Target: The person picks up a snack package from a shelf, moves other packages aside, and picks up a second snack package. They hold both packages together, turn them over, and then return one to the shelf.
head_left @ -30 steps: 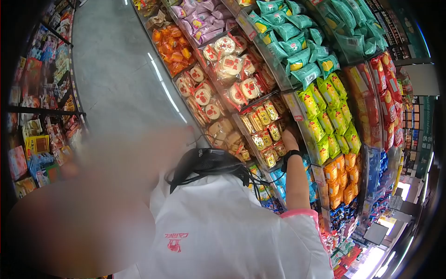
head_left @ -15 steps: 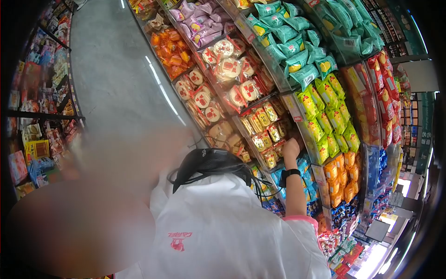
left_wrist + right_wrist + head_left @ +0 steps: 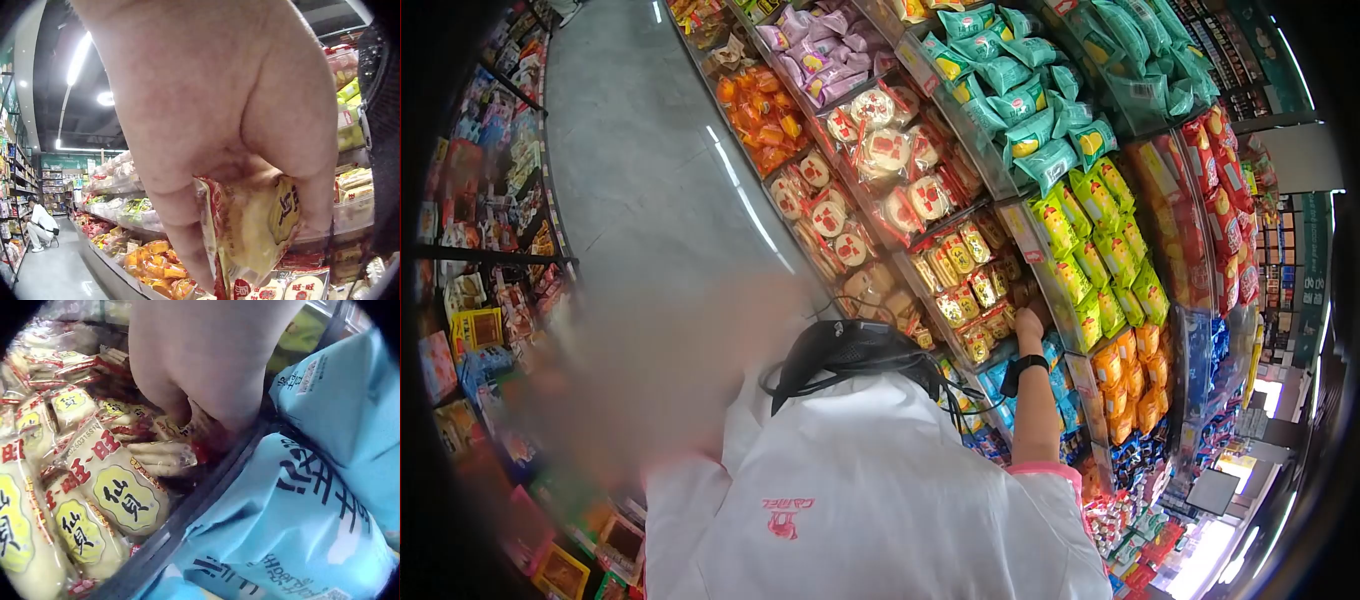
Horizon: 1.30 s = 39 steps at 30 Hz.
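In the left wrist view my left hand (image 3: 212, 94) grips a rice cracker packet (image 3: 256, 231), a clear wrapper with red edging and a yellow label, between thumb and fingers. The head view does not show this hand; a blurred patch covers that side. My right hand (image 3: 1029, 324), with a black band on its wrist, reaches down into the bin of small rice cracker packets (image 3: 966, 247). In the right wrist view its fingers (image 3: 240, 409) go down among the packets by the bin's dark edge (image 3: 219, 469). The fingertips are hidden there, so I cannot tell whether they grip one.
Blue snack bags (image 3: 281, 512) fill the adjoining bin. Yellow-green packets (image 3: 1100, 240), orange packets (image 3: 1135, 375) and teal bags (image 3: 1020, 95) lie in neighbouring bins behind clear dividers. A grey aisle floor (image 3: 630, 150) runs alongside. A person (image 3: 41, 224) crouches farther down it.
My right hand was deeper in the bin a second ago, rose a little, and now reaches down among the packets again. The head view has shifted slightly, and part of the blur at lower left has gone.
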### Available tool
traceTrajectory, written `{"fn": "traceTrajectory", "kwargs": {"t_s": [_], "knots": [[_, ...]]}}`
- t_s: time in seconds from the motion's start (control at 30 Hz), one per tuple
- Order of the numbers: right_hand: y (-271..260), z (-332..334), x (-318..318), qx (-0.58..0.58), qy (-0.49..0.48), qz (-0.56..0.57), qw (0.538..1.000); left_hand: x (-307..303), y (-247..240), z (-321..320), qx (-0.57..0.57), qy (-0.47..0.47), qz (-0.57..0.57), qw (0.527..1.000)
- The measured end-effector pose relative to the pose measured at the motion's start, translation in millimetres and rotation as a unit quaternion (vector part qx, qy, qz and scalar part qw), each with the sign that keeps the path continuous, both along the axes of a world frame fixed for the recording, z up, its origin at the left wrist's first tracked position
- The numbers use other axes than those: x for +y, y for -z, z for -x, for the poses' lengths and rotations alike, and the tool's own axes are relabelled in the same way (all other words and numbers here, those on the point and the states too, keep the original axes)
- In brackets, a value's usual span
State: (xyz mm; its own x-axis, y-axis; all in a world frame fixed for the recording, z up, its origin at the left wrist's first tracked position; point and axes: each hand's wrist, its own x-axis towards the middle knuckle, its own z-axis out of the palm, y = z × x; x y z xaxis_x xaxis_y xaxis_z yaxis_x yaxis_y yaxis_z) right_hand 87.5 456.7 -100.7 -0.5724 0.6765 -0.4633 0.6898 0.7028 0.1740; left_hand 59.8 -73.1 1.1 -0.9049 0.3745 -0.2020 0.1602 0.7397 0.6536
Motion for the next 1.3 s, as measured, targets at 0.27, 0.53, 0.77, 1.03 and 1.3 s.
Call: {"fn": "traceTrajectory", "kwargs": {"t_s": [0.27, 0.53, 0.77, 1.03, 1.3], "knots": [[-20, 7, -17, 0.083, -0.095, 0.019, 0.992, 1, 8, -1, -0.011, -0.004, 0.027, 1.000], [0, 24, -24, 0.277, -0.229, -0.055, 0.932, 11, 0, 4, -0.001, 0.014, 0.028, 1.000], [19, 30, -17, 0.264, -0.164, -0.002, 0.950, 10, -2, 5, -0.015, 0.010, 0.035, 0.999], [-18, 9, -21, 0.032, -0.011, 0.044, 0.998, 13, 0, 13, -0.018, 0.021, 0.029, 0.999], [-15, -5, -6, 0.105, -0.056, 0.006, 0.993, 18, -4, 20, -0.002, 0.042, 0.030, 0.999]]}}
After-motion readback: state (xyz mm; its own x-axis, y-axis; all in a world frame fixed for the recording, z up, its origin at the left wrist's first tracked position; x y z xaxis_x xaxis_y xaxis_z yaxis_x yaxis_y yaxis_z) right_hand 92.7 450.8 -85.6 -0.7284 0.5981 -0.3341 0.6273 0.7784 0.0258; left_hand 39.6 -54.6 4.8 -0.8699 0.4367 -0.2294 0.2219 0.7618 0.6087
